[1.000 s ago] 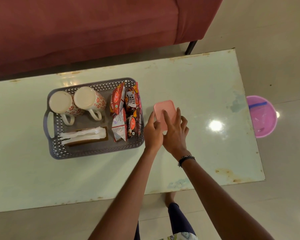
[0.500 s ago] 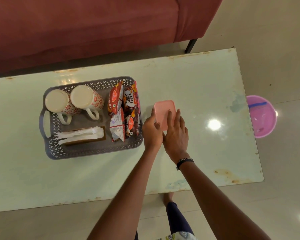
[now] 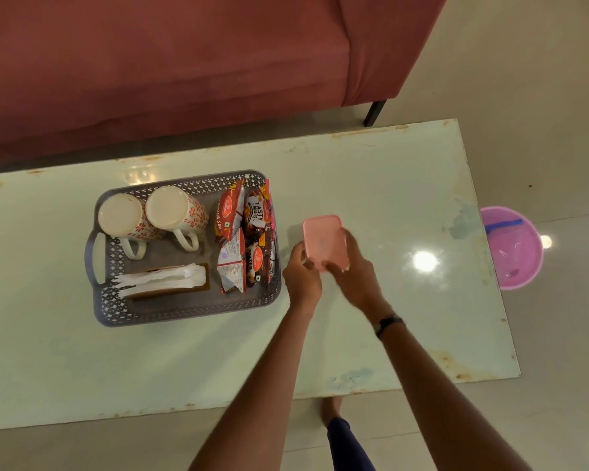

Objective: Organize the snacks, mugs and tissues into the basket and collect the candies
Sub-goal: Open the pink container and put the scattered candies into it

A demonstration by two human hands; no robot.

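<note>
- Head view: pink box [image 3: 323, 241] sits between both hands, right of the basket [image 3: 184, 311], toward the surface's middle.
- Left hand [image 3: 301, 277] grips its left edge.
- Right hand [image 3: 354, 270] grips its right side.

- I see a pale table [image 3: 371, 185], rust-spotted along its edges.
- A grey basket [image 3: 184, 312] sits on its left half.
- Floor [image 3: 541, 96] beneath carries a pink bucket [image 3: 524, 266].

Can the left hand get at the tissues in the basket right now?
Probably not yet: the left hand grips the pink box together with the right hand. The tissues lie uncovered.
</note>
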